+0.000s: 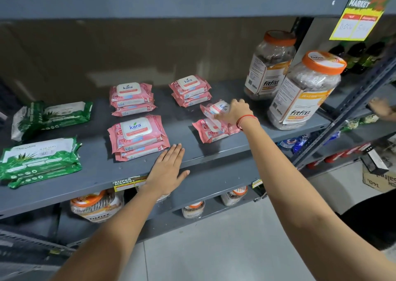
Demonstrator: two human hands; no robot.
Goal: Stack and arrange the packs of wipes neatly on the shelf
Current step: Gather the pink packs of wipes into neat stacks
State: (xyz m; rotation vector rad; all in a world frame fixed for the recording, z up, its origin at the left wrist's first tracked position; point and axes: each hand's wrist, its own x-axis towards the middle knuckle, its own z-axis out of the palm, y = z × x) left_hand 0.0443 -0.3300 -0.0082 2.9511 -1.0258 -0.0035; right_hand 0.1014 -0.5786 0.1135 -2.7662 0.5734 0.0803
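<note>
Reaching over the front edge of the grey shelf (214,152), the right hand (234,112) has its fingers curled onto a tilted pink pack of wipes (215,109); the hand covers much of the pack, so whether it is truly gripped or only touched cannot be told. That pack leans on a small pink stack (211,130) lying directly under and in front of the hand. A red thread bracelet (246,119) circles the wrist.

Behind the hand, further into the shelf, sits a tidy pink stack (189,90). To the hand's right stand two clear jars with orange lids, the near jar (304,92) close to the hand and the far jar (270,64) behind it.

To the left of the held pack, across a bare strip of shelf, are two more pink stacks: a front stack (137,137) and a rear stack (131,97). The left hand (168,169) lies flat and spread, palm down, on the shelf's front edge, its fingertips just beside the front stack's corner and holding nothing.

Farthest left lie two green packs (40,160), one in front of the other. A yellow price tag (360,17) hangs from the upper shelf above the jars.
</note>
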